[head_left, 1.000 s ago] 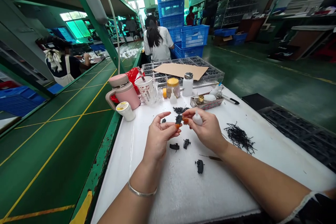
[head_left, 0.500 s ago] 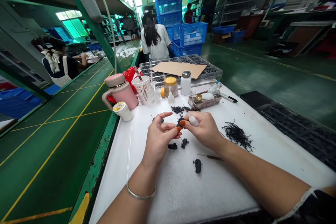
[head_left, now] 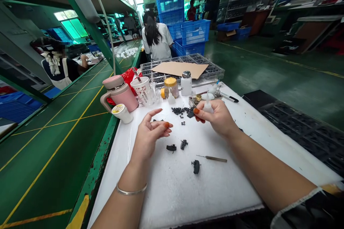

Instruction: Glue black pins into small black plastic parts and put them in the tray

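My right hand [head_left: 219, 118] is closed round a small white squeeze bottle [head_left: 208, 106], and its thumb and forefinger pinch a small black part [head_left: 190, 113]. It hovers over the white table [head_left: 188, 193], close to a scatter of tiny black bits [head_left: 178, 110]. My left hand [head_left: 150, 130] is held apart from it to the left, palm up, fingers loosely spread and holding nothing. Between and below the hands lie three more black parts [head_left: 171, 147] [head_left: 184, 144] [head_left: 196, 166] and a thin pick tool [head_left: 212, 158].
At the table's back stand a pink mug [head_left: 120, 93], a white cup [head_left: 142, 89], a small white jar [head_left: 122, 112], a yellow-lidded jar [head_left: 171, 86], a white bottle [head_left: 186, 83] and a parts tray under cardboard [head_left: 180, 68]. Black trays [head_left: 295, 125] sit to the right. Other people work beyond, near blue crates [head_left: 188, 28].
The hands have come apart. My right hand carried the black part and bottle back and to the right; my left hand let go of the part and opened.
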Demonstrator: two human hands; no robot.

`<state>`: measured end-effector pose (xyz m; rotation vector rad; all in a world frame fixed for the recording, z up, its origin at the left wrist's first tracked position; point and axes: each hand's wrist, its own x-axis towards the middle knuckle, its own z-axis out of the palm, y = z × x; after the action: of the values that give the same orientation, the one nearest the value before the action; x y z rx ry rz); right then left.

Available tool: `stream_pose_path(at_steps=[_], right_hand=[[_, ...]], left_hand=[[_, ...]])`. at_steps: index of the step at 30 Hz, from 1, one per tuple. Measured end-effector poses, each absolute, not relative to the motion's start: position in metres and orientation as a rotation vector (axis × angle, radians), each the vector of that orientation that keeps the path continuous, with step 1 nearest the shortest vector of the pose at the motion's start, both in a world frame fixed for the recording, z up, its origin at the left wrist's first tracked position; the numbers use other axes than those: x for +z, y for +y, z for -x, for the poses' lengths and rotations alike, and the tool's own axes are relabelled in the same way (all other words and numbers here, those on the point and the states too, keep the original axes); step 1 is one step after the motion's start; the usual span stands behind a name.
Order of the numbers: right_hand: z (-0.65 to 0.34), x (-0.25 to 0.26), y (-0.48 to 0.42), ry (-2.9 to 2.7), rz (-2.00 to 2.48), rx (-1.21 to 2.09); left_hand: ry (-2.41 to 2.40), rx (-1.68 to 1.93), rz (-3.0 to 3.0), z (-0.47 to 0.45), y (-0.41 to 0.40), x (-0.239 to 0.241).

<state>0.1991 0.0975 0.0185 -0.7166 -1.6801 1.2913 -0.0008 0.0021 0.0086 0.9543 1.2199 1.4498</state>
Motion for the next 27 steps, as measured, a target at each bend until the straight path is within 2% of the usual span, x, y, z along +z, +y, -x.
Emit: stream_pose_path(at_steps=[6,11,18,27], right_hand=[[-0.209,0.025,0.104,-1.585,0.695,1.294],[-0.207,0.026,0.103,-1.587,0.687,1.311],[-0.204,0.023,0.099,-1.649,0.684,1.271],[-0.200,0.022,0.098,-1.644,0.656,1.306]], left_hand=[[1.287,1.616,-0.837,0.009,0.003,0.018],[1.430,1.211,-1.049,-0.001,0.028,0.009],[1.923,0.563,-2.059,-0.018,0.069,-0.017],[1.896,0.531,-2.148,-0.026,0.073,-0.017]])
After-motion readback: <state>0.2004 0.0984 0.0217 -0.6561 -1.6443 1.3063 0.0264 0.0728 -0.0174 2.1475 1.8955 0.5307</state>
